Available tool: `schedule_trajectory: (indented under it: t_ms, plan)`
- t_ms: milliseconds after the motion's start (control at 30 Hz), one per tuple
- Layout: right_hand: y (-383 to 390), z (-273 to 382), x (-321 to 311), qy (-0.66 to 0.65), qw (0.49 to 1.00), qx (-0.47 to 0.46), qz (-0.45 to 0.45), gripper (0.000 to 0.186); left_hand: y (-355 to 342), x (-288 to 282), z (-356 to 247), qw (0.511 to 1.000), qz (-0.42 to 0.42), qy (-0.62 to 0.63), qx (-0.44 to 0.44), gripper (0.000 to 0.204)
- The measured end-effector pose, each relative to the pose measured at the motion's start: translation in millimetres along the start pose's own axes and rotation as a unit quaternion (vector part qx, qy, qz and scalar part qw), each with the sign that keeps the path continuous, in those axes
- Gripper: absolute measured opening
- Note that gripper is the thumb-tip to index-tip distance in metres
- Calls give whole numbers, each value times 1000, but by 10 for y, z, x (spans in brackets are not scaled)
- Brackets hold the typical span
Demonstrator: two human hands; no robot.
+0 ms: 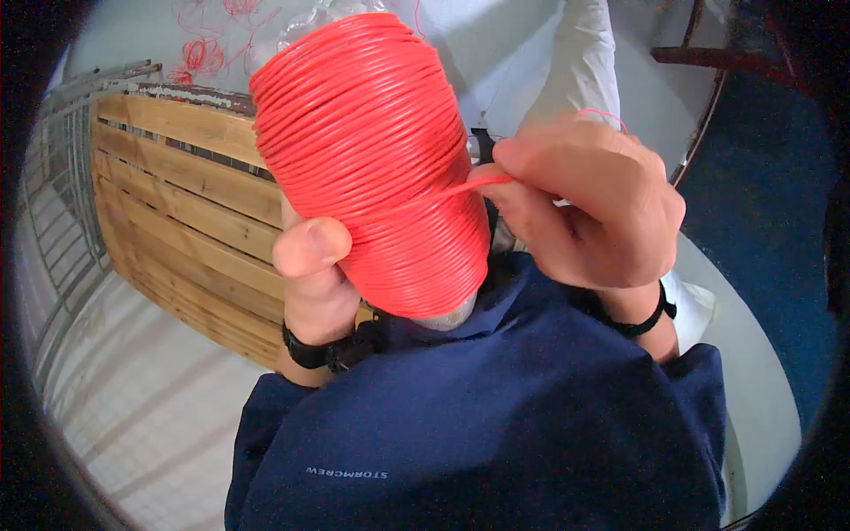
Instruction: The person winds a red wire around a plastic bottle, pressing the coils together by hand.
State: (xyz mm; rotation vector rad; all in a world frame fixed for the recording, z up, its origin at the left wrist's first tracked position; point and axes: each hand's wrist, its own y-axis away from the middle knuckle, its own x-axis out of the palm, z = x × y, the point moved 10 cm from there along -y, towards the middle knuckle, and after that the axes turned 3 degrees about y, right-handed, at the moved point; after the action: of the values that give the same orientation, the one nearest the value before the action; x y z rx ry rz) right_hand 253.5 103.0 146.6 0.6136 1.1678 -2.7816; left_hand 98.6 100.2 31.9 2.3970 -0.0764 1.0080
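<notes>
A clear plastic bottle (452, 317) stands tilted in front of my chest, wound almost end to end with tight turns of red cord (363, 133). My left hand (317, 276) grips it from the left; the thumb presses on the turns and the other fingers are hidden behind. On the right side, my right hand (593, 203) is closed in a pinch on a strand of that cord (474, 186). The strand runs taut from the fingertips onto the winding, crossing the turns at a slant. A thin loop of cord shows beyond the right knuckles.
A slatted wooden bench (181, 190) stands at the left beside a metal rail (66, 292). Loose tangles of red cord (199, 60) lie on the pale floor at far left. A white trouser leg (580, 66) stretches away; dark blue flooring (753, 230) lies at right.
</notes>
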Motion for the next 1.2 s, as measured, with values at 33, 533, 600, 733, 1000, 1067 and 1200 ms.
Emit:
schedule_trajectory:
  t_ms: [33, 533, 600, 733, 1000, 1067, 1200]
  plan:
    - [2, -7, -18, 1, 1000, 7, -10, 26, -4, 3, 3, 1000, 2, 0, 3, 86]
    - [-27, -8, 20, 17, 999, 47, -16, 26, -3, -137, -9, 998, -3, -2, 55, 92]
    - [-23, -21, 16, 17, 998, 54, -17, 27, 4, -179, -21, 999, -3, -2, 48, 96]
    - [-44, -33, 11, -20, 999, 28, -14, 27, 36, -273, -4, 999, 5, 0, 33, 103]
    - [-45, -227, 116, -203, 966, 135, 85, 17, 235, -556, -33, 1000, 11, -17, 23, 102]
    - [-38, -265, 150, -252, 950, 160, 90, 16, 251, -595, -31, 1000, 10, -16, 22, 102]
    - [5, -286, 187, -310, 929, 184, 89, 14, 310, -658, -11, 1000, 9, -21, 21, 101]
